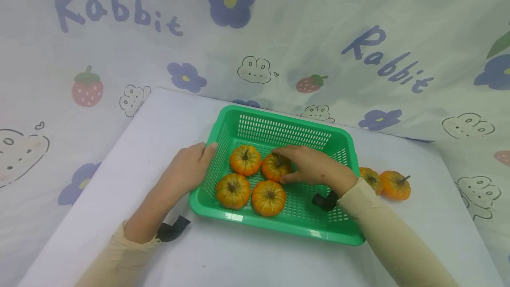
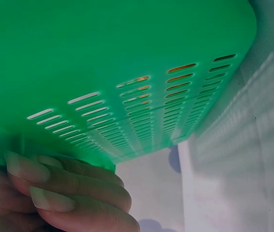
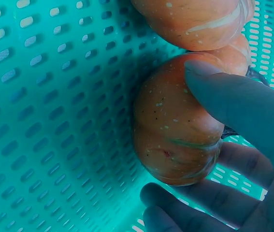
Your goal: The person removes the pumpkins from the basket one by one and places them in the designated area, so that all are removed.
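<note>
In the head view, we count four pumpkins in the green basket (image 1: pixel 291 229): the back-left pumpkin (image 1: pixel 245 160), the front-left pumpkin (image 1: pixel 233 191), the front-right pumpkin (image 1: pixel 268 198) and the back-right pumpkin (image 1: pixel 275 171), which our right hand (image 1: pixel 314 165) holds. Our left hand (image 1: pixel 190 165) grips the basket's left rim. To the basket's right sit a near pumpkin (image 1: pixel 369 180), partly hidden, and an outer pumpkin (image 1: pixel 395 185). If we are filling the basket, we judge four are in, the last not yet let go, and two are left. The table (image 1: pixel 247 256) wears a white cover; behind it hangs a cloth backdrop (image 1: pixel 139 52) with rabbits, flowers and strawberries.

In the left wrist view, we see our fingers curled at the rim beside the slotted wall, orange showing through some slots.

In the right wrist view, our thumb and fingers span the held pumpkin above the perforated plastic, with other pumpkins close by.
</note>
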{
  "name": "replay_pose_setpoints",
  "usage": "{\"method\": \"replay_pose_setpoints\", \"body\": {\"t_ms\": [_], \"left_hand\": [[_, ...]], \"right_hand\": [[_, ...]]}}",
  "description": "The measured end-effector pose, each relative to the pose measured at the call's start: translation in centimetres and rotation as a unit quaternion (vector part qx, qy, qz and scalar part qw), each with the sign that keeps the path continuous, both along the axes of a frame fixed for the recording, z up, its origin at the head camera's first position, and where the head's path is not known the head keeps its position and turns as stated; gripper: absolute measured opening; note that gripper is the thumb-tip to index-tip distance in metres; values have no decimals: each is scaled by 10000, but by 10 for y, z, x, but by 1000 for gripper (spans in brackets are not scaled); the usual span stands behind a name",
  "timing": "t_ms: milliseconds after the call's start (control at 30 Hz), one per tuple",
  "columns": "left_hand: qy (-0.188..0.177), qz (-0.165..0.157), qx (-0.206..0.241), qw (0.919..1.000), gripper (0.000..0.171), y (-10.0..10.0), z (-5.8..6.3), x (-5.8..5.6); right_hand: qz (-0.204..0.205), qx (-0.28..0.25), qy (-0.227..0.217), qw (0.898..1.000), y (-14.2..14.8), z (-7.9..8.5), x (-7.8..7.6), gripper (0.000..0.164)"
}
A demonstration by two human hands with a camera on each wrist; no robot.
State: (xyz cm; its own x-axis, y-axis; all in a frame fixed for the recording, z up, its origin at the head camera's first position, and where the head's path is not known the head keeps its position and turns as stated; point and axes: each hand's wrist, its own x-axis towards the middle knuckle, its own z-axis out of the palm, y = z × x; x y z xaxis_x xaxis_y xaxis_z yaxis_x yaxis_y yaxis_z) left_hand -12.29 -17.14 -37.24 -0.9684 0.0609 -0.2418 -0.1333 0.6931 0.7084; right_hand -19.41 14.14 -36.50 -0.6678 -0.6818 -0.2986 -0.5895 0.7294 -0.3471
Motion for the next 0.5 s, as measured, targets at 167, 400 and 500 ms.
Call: {"method": "replay_pose_setpoints", "body": {"t_ms": [167,400,500], "left_hand": [[-10,7,6,10000,54,0,0,0],[-48,15,-1,10000,54,0,0,0],[-47,23,13,10000,54,0,0,0]], "right_hand": [[-29,42,-20,10000,-1,1,0,79],[-39,55,-37,10000,-1,1,0,79],[-47,57,-50,10000,-1,1,0,79]]}}
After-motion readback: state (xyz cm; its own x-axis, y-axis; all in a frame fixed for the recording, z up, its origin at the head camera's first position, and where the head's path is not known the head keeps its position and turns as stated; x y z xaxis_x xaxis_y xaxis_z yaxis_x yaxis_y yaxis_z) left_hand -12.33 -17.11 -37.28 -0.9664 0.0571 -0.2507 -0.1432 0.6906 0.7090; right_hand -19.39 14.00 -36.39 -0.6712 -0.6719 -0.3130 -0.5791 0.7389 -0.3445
